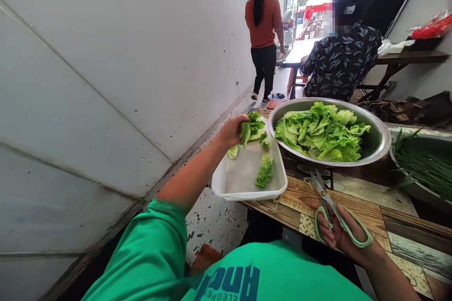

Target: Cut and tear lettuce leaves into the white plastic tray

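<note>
Left grip (233,130) clasps jutting lettuce (252,127), seemingly above the tray (238,176); right grip (341,234) holds scissors (323,194).

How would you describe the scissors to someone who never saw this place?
On the table, find the big bowl of lettuce. Below it in view, the right hand holds the scissors. Unlike their neighbours, they have metal blades and looped, pale green handles.
</note>
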`<act>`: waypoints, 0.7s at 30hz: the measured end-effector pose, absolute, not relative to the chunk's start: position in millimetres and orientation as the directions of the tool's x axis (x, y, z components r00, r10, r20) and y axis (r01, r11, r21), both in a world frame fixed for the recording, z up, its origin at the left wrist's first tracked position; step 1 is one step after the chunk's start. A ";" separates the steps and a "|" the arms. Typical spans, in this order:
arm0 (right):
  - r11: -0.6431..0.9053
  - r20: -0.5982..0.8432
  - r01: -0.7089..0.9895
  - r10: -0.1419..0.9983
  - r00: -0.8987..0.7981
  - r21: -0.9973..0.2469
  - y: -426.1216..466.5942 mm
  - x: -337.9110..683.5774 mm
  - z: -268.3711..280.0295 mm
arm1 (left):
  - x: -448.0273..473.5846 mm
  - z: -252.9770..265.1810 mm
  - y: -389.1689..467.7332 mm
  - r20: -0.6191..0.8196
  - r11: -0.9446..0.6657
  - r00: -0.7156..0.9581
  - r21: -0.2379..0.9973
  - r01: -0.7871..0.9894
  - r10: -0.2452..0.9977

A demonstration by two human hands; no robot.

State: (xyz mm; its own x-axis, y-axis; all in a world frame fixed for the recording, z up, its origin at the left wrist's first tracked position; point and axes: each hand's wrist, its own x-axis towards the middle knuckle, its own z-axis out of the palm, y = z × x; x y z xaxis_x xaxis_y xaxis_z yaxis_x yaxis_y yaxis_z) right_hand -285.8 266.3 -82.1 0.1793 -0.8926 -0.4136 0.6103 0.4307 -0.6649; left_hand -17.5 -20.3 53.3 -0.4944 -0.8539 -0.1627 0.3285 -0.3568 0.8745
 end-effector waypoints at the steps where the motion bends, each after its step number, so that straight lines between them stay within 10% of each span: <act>1: 0.429 -0.409 0.609 -0.894 0.181 -0.667 266.4 -285.3 -80.8 | -19.1 53.6 -18.1 -0.209 -0.369 -0.433 0.869 0.329 -0.877; 7: 0.418 -0.379 0.578 -0.905 0.196 -0.701 264.6 -285.1 -80.1 | -25.3 43.0 -2.2 -0.290 -0.381 -0.438 0.914 0.136 -0.851; 21: 0.302 -0.172 0.385 -0.926 0.337 -0.872 263.9 -251.4 -43.8 | -37.3 60.6 16.6 0.005 -0.163 -0.759 0.976 0.146 -0.651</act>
State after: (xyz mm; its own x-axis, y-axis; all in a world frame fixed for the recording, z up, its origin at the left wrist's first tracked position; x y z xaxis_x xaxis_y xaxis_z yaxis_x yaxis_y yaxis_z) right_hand -251.4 263.9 -43.8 0.3374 -0.9255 -0.1719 0.3845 0.3022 -0.8723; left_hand -37.3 16.6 60.6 -0.7593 -0.6507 0.0053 0.1463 -0.1628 0.9757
